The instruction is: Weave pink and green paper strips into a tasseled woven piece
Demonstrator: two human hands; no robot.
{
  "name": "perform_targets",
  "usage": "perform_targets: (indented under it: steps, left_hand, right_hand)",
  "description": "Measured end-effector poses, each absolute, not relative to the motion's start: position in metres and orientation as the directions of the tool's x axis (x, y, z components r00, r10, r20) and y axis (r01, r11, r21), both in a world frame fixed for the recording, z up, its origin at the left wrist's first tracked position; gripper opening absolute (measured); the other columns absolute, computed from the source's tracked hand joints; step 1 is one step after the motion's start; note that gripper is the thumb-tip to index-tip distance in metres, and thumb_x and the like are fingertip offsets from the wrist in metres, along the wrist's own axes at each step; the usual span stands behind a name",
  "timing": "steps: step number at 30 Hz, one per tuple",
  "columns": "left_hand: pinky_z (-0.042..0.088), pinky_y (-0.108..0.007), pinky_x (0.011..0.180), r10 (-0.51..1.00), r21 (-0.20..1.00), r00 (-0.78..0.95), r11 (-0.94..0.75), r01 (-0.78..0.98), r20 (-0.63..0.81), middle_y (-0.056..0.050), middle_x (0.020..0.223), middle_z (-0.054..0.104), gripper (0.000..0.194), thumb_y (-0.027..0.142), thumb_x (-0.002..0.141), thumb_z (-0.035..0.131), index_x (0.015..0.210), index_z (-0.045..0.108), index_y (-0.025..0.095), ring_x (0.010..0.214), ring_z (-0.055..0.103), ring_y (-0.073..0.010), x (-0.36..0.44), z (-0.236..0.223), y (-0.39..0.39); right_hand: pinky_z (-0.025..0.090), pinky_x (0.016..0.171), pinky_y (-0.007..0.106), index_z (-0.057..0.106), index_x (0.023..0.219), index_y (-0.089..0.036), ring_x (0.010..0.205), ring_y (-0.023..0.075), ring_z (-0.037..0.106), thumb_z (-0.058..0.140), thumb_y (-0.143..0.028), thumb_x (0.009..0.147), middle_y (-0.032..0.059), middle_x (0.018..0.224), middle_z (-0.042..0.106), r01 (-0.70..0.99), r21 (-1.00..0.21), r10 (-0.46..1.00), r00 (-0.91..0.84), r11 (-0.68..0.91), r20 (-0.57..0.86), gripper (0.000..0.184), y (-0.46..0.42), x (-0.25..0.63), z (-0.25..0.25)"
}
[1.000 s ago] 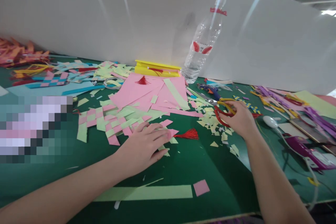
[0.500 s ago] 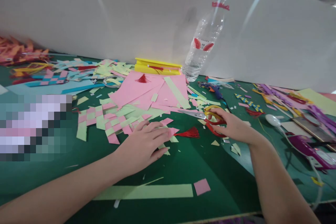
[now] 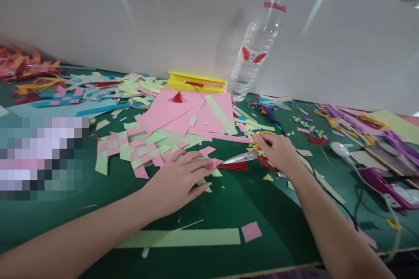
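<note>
My left hand (image 3: 183, 178) lies flat with its fingers stretched out, resting on a woven pink and pale green paper piece (image 3: 113, 144). A pink paper tip shows past its fingertips, and a red tassel (image 3: 237, 166) extends right from there. My right hand (image 3: 276, 150) is closed around the handles of scissors (image 3: 240, 158) with silver blades. The blades look shut, and their point is at the pink tip beside the tassel, just above its threads. Contact between the point and the paper cannot be made out. My right fingers partly hide the yellow and red handles.
Pink sheets (image 3: 183, 111) lie behind my hands, before a yellow folded paper (image 3: 196, 82). A plastic bottle (image 3: 253, 52) leans at the wall. A blue glue gun (image 3: 270, 115) trails a black cord (image 3: 314, 174) by my right arm. A pale green strip (image 3: 196, 238) lies in front.
My right hand has turned the scissors and brought their point down to the tassel's top, uncovering more cord and strip at the right. My left hand has stayed in place.
</note>
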State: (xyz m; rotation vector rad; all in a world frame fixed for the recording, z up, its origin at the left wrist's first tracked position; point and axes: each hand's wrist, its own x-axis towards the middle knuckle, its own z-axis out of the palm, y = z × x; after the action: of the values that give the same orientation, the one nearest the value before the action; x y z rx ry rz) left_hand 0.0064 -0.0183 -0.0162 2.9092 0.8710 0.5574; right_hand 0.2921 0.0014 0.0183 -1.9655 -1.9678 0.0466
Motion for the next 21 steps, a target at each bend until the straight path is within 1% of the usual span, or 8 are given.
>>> perform_targets:
  steps: [4, 7, 9, 13, 15, 18, 21]
  left_hand:
    - [0.033, -0.043, 0.103, 0.537, 0.141, 0.783, -0.842, 0.521, 0.314, -0.002, 0.129, 0.061, 0.035, 0.035, 0.099, 0.042, 0.129, 0.054, 0.024, 0.122, 0.049, -0.0255, 0.006, -0.017, -0.018]
    - [0.033, -0.043, 0.102, 0.535, 0.151, 0.770, -0.843, 0.517, 0.348, -0.002, 0.129, 0.062, 0.036, 0.035, 0.099, 0.040, 0.132, 0.052, 0.023, 0.121, 0.050, -0.0245, 0.005, -0.019, -0.018]
    - [0.033, -0.043, 0.102, 0.532, 0.157, 0.769, -0.845, 0.512, 0.355, -0.002, 0.127, 0.062, 0.036, 0.035, 0.099, 0.041, 0.131, 0.053, 0.023, 0.121, 0.050, -0.0237, 0.005, -0.021, -0.018]
    - [0.032, -0.046, 0.104, 0.548, 0.175, 0.767, -0.836, 0.520, 0.335, -0.001, 0.129, 0.061, 0.035, 0.034, 0.098, 0.043, 0.131, 0.052, 0.026, 0.123, 0.049, -0.0240, 0.005, -0.023, -0.016]
    - [0.030, -0.047, 0.106, 0.554, 0.181, 0.760, -0.832, 0.525, 0.341, -0.001, 0.131, 0.060, 0.035, 0.034, 0.098, 0.044, 0.131, 0.052, 0.026, 0.124, 0.048, -0.0243, 0.005, -0.024, -0.016]
    - [0.032, -0.046, 0.106, 0.550, 0.175, 0.761, -0.834, 0.524, 0.345, -0.002, 0.130, 0.061, 0.036, 0.036, 0.098, 0.044, 0.131, 0.052, 0.025, 0.123, 0.049, -0.0241, 0.005, -0.024, -0.015]
    - [0.033, -0.046, 0.106, 0.542, 0.176, 0.770, -0.840, 0.514, 0.336, -0.003, 0.130, 0.061, 0.036, 0.037, 0.098, 0.043, 0.131, 0.053, 0.025, 0.123, 0.049, -0.0241, 0.004, -0.024, -0.015]
  right_hand:
    - [0.026, 0.048, 0.028, 0.037, 0.047, -0.022, 0.044, 0.0146, 0.040, 0.034, -0.057, 0.089, 0.0008, 0.045, 0.045, 0.980, -0.186, 0.980, -0.032, 0.070, 0.198, 0.055, 0.009, 0.285, 0.022]
    - [0.027, 0.048, 0.027, 0.043, 0.048, -0.022, 0.045, 0.0152, 0.043, 0.035, -0.054, 0.089, 0.0015, 0.046, 0.048, 0.988, -0.147, 0.988, -0.021, 0.045, 0.156, 0.053, 0.019, 0.285, 0.026]
    - [0.027, 0.049, 0.027, 0.046, 0.049, -0.022, 0.047, 0.0153, 0.044, 0.035, -0.054, 0.089, 0.0017, 0.048, 0.050, 0.989, -0.133, 0.989, -0.053, 0.071, 0.135, 0.053, 0.027, 0.286, 0.029]
    - [0.027, 0.049, 0.027, 0.051, 0.050, -0.021, 0.048, 0.0142, 0.045, 0.036, -0.055, 0.089, 0.0015, 0.050, 0.055, 0.968, -0.155, 0.980, -0.190, 0.198, 0.066, 0.054, 0.046, 0.282, 0.033]
    - [0.029, 0.049, 0.026, 0.055, 0.053, -0.020, 0.049, 0.0137, 0.048, 0.036, -0.055, 0.090, 0.0014, 0.053, 0.059, 0.956, -0.182, 0.973, -0.228, 0.232, 0.044, 0.054, 0.056, 0.278, 0.033]
    - [0.031, 0.051, 0.026, 0.059, 0.057, -0.021, 0.052, 0.0138, 0.052, 0.036, -0.055, 0.091, 0.0016, 0.056, 0.063, 0.938, -0.208, 0.960, -0.275, 0.278, 0.043, 0.054, 0.067, 0.273, 0.031]
    - [0.032, 0.052, 0.026, 0.060, 0.055, -0.021, 0.054, 0.0141, 0.054, 0.037, -0.056, 0.091, 0.0012, 0.058, 0.064, 0.928, -0.213, 0.952, -0.301, 0.305, 0.054, 0.055, 0.072, 0.272, 0.026]
